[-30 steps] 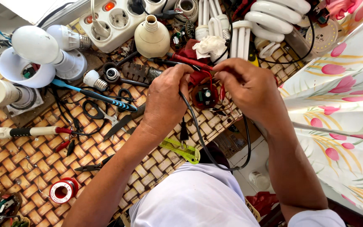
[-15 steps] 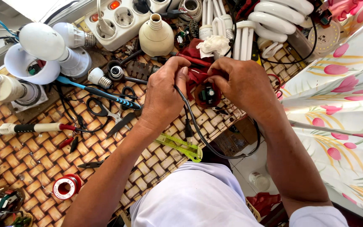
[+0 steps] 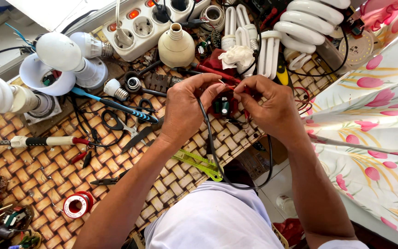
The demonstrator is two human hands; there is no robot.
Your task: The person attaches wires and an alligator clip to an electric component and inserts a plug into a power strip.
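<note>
A roll of red tape (image 3: pixel 76 205) lies on the woven mat (image 3: pixel 38 166). Farther right, the left hand (image 3: pixel 185 110) and right hand (image 3: pixel 270 108) each pinch a small circuit board (image 3: pixel 223 106), held between them above the mat's edge.

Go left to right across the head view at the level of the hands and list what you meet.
Screwdriver with white handle → scissors → left hand → small circuit board → right hand → floral cloth.
</note>
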